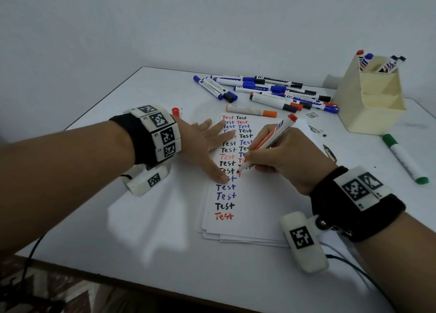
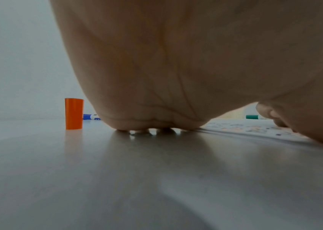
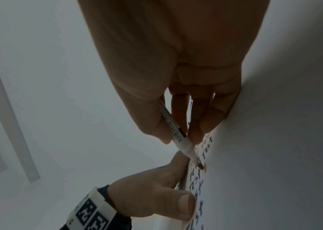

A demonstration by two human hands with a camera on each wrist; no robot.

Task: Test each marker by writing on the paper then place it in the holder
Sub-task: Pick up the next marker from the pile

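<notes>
Your paper [image 1: 247,208] is white with red, blue and black "Test" words; at two o'clock, the cream holder [image 1: 372,100]; at three, a green-capped marker [image 1: 404,158].

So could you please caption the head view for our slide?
Right hand writes with red marker on white paper, left hand pressing it flat.

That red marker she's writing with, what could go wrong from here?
The red marker tip sits close to the left hand pressing the paper, so a stroke might ink the thumb. Its cap stands upright, apart on the table; a nudge could roll it away. The holder stands across loose markers.
</notes>
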